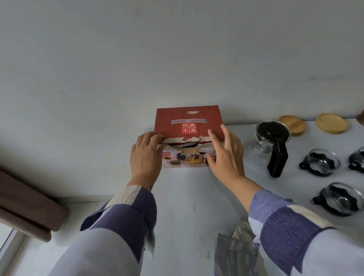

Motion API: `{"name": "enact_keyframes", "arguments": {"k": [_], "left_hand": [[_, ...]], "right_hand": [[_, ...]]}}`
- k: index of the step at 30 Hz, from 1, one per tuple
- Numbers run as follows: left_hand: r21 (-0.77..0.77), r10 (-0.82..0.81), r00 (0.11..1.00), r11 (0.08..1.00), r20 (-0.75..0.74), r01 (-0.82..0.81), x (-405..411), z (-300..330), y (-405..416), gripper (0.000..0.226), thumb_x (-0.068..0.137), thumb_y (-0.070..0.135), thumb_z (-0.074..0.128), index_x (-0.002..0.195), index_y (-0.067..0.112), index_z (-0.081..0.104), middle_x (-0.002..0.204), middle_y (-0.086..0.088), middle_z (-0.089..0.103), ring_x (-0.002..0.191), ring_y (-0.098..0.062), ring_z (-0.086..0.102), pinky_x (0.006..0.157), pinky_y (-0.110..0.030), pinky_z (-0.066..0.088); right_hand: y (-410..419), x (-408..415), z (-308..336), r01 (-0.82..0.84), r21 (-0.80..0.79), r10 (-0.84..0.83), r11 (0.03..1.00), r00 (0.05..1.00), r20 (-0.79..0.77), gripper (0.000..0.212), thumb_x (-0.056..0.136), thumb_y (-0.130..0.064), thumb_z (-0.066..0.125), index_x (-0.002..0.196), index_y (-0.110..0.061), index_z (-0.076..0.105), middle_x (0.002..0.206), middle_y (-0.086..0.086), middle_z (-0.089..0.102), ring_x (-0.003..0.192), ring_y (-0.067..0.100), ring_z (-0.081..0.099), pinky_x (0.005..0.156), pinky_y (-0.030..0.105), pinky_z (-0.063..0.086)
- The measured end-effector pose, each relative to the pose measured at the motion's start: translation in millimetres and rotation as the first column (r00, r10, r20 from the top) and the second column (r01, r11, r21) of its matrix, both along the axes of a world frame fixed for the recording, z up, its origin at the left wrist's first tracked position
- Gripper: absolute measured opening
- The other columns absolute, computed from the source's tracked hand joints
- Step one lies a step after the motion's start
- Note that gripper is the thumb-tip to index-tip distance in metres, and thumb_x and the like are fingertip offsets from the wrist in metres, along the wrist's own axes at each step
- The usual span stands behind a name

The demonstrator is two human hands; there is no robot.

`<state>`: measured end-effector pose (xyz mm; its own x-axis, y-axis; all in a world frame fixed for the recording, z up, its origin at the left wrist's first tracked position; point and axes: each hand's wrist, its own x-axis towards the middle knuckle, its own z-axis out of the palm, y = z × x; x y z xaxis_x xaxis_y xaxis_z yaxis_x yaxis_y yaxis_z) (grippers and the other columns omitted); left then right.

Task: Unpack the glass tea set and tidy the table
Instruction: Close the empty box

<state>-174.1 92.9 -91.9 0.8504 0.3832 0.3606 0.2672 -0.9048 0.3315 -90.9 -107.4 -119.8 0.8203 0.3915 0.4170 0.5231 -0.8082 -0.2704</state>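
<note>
A red tea-set box (189, 124) stands against the wall at the back of the white table (186, 196), its torn front flap down. My left hand (145, 158) rests on the box's left front corner with fingers on the top edge. My right hand (225, 154) lies flat against the right front, fingers spread. To the right stands a glass teapot (266, 146) with a black lid and handle. Several glass cups with black holders sit further right, among them one at mid-right (321, 162) and one nearer me (341, 199).
Two round wooden lids (292, 124) (331, 123) lie by the wall at the back right. Crumpled clear plastic wrapping (236, 259) lies at the near edge between my arms. A brown wooden bar (22, 207) runs along the left, beside a window frame.
</note>
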Motion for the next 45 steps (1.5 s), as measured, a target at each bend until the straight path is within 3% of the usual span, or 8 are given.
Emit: {"name": "enact_keyframes", "arguments": {"k": [2,5,12,17,31,35,38,45], "left_hand": [[-0.033,-0.062,0.997,0.998,-0.034,0.061,3,-4,2,0.037,0.099,0.027,0.044,0.134,0.021,0.052,0.144,0.001,0.047,0.133,-0.021,0.041,0.107,-0.040,0.039],[-0.096,-0.057,0.998,0.994,-0.018,0.055,3,-7,0,0.039,0.100,0.027,0.041,0.138,0.024,0.049,0.147,0.005,0.042,0.137,-0.016,0.037,0.106,-0.036,0.041],[-0.123,-0.045,0.998,0.991,0.032,0.048,1,-12,-2,0.040,0.096,0.017,0.052,0.136,0.025,0.052,0.147,0.005,0.042,0.138,-0.013,0.036,0.101,-0.031,0.043],[-0.132,-0.034,0.999,0.991,0.029,0.038,2,-13,-3,0.042,0.096,0.014,0.052,0.137,0.025,0.051,0.148,0.005,0.040,0.139,-0.013,0.035,0.102,-0.032,0.042],[-0.118,-0.027,1.000,0.993,0.012,0.029,2,-13,-5,0.047,0.096,0.009,0.052,0.140,0.025,0.046,0.151,0.006,0.035,0.141,-0.012,0.029,0.105,-0.032,0.041],[-0.116,-0.020,1.000,0.993,-0.003,0.020,2,-12,-6,0.047,0.096,0.012,0.051,0.141,0.025,0.044,0.152,0.006,0.033,0.142,-0.012,0.028,0.108,-0.034,0.040],[-0.124,-0.019,1.000,0.992,0.004,0.019,1,-13,-6,0.047,0.096,0.013,0.051,0.141,0.025,0.044,0.152,0.006,0.034,0.142,-0.013,0.028,0.107,-0.034,0.039],[-0.114,-0.024,1.000,0.993,0.010,0.025,2,-15,-5,0.046,0.096,0.012,0.053,0.140,0.025,0.046,0.151,0.005,0.036,0.141,-0.013,0.030,0.103,-0.031,0.041]], "right_hand": [[8,-2,-1,-0.039,-0.049,0.041,0.998,0.999,0.035,0.072,0.072,-0.030,0.078,0.135,-0.026,0.043,0.148,0.014,0.035,0.135,0.042,0.032,0.111,0.063,0.023],[15,-5,0,-0.063,-0.106,0.079,0.992,0.985,0.150,0.064,0.065,-0.035,0.082,0.121,-0.026,0.051,0.143,0.012,0.044,0.138,0.036,0.028,0.110,0.065,0.006],[29,1,12,-0.252,0.054,0.228,0.966,0.933,0.277,0.041,0.065,-0.013,0.084,0.101,-0.019,0.065,0.103,0.002,0.070,0.103,0.028,0.065,0.104,0.063,0.035],[27,0,8,-0.255,0.075,0.230,0.964,0.942,0.243,0.028,0.071,-0.017,0.081,0.098,-0.018,0.073,0.103,0.001,0.073,0.101,0.026,0.068,0.097,0.052,0.047],[28,-3,7,-0.225,0.109,0.202,0.968,0.961,0.189,0.013,0.075,-0.020,0.078,0.088,-0.019,0.077,0.100,0.000,0.074,0.098,0.025,0.068,0.093,0.047,0.050],[33,-3,16,-0.208,0.170,0.182,0.963,0.971,0.155,0.005,0.076,-0.019,0.076,0.077,-0.016,0.072,0.086,-0.001,0.072,0.083,0.022,0.066,0.078,0.037,0.052],[38,-3,24,-0.144,0.206,0.128,0.968,0.988,0.089,0.013,0.074,-0.016,0.076,0.069,-0.016,0.064,0.077,-0.003,0.067,0.074,0.021,0.060,0.070,0.033,0.049],[50,-1,34,-0.059,0.176,0.068,0.983,0.997,-0.042,0.010,0.077,-0.015,0.073,0.074,-0.015,0.064,0.087,0.000,0.063,0.085,0.022,0.055,0.079,0.034,0.042]]}}
